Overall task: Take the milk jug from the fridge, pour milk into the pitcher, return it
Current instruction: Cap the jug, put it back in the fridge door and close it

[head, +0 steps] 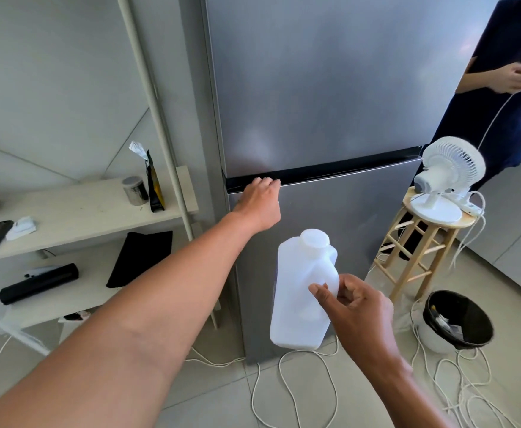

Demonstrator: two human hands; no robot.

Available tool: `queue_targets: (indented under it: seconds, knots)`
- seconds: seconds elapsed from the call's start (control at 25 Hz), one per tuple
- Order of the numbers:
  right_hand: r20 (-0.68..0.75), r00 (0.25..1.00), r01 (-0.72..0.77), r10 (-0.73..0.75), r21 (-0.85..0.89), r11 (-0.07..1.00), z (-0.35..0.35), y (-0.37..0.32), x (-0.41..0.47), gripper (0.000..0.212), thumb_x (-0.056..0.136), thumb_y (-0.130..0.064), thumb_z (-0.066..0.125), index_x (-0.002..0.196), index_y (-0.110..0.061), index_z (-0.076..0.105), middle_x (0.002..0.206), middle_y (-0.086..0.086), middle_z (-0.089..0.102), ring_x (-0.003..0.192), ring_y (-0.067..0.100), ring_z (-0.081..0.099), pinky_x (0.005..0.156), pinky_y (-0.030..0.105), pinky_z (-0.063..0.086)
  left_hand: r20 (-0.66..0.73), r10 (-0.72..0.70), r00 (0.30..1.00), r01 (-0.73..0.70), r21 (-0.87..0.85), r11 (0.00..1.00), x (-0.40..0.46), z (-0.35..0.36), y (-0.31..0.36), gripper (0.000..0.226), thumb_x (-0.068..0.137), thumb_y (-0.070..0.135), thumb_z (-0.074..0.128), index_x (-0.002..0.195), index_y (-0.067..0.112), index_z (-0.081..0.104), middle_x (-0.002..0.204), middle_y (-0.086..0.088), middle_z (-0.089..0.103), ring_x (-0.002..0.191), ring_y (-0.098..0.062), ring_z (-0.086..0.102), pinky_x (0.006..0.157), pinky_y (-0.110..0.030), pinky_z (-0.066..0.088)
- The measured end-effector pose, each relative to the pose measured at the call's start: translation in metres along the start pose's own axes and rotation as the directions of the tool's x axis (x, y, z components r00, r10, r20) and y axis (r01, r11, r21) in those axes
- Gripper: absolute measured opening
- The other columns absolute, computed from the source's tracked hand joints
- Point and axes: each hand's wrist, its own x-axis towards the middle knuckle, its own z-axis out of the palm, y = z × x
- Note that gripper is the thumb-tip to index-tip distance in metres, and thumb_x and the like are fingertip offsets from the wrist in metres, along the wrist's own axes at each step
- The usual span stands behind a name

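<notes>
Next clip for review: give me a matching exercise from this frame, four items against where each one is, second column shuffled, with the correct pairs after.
Items:
1. milk jug
2. white fan
3. left hand
4. metal canister

Places:
A. on the upper shelf left of the fridge
B. at the dark gap between the two fridge doors
C. held in the right hand, cap on
D. on the wooden stool

Pairs: 1-C, 2-D, 3-B, 4-A

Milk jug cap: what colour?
White, same as the translucent white plastic milk jug body; head view, cap at top.
</notes>
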Motion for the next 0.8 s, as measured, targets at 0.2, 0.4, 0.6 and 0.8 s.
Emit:
queue_targets:
  seconds: [0.2, 0.4, 0.6, 0.8]
  knots:
    - [-0.020, 1.000, -0.024, 0.024, 0.017, 1.000, -0.004, 0.001, -0.003, 0.042, 0.084, -0.038, 0.082, 0.070, -0.005, 0.061, 0.070, 0.019, 0.062, 0.058, 0.014, 0.044, 0.054, 0.028, 0.039, -0.072, -0.053, 0.996, 0.051, -0.032, 0.998, 0.005, 0.007, 0.003, 0.032, 0.086, 0.009, 0.058, 0.118, 0.007, 0.064, 0.120, -0.013, 0.062, 0.112, -0.036, 0.053, 0.094, -0.041, 0.042]
    - [-0.039, 0.998, -0.039, 0.040, 0.010, 0.999, -0.009, 0.007, -0.011, 0.041, 0.083, -0.042, 0.081, 0.072, -0.006, 0.063, 0.073, 0.017, 0.066, 0.059, 0.018, 0.050, 0.056, 0.028, 0.041, -0.045, -0.053, 0.998, 0.051, -0.047, 0.998, 0.001, 0.001, 0.004, 0.030, 0.085, 0.004, 0.056, 0.114, 0.005, 0.066, 0.121, -0.014, 0.063, 0.112, -0.036, 0.053, 0.094, -0.041, 0.043]
    - [-0.061, 0.997, -0.054, 0.054, 0.005, 0.999, -0.017, 0.013, -0.015, 0.042, 0.083, -0.042, 0.081, 0.073, -0.005, 0.063, 0.074, 0.021, 0.066, 0.060, 0.020, 0.048, 0.057, 0.029, 0.041, -0.067, -0.009, 0.998, 0.003, -0.080, 0.997, -0.023, -0.006, 0.018, 0.049, 0.081, -0.007, 0.052, 0.126, 0.004, 0.065, 0.121, -0.014, 0.065, 0.112, -0.036, 0.051, 0.095, -0.042, 0.045]
    - [-0.100, 0.991, -0.095, 0.094, -0.007, 0.995, -0.038, 0.018, -0.033, 0.033, 0.083, -0.037, 0.083, 0.076, -0.009, 0.069, 0.077, 0.014, 0.073, 0.075, 0.035, 0.067, 0.062, 0.033, 0.050, -0.120, 0.200, 0.972, -0.217, -0.147, 0.965, -0.081, -0.026, 0.055, 0.035, 0.076, -0.014, 0.046, 0.102, 0.000, 0.064, 0.111, -0.011, 0.068, 0.108, -0.035, 0.054, 0.086, -0.035, 0.047]
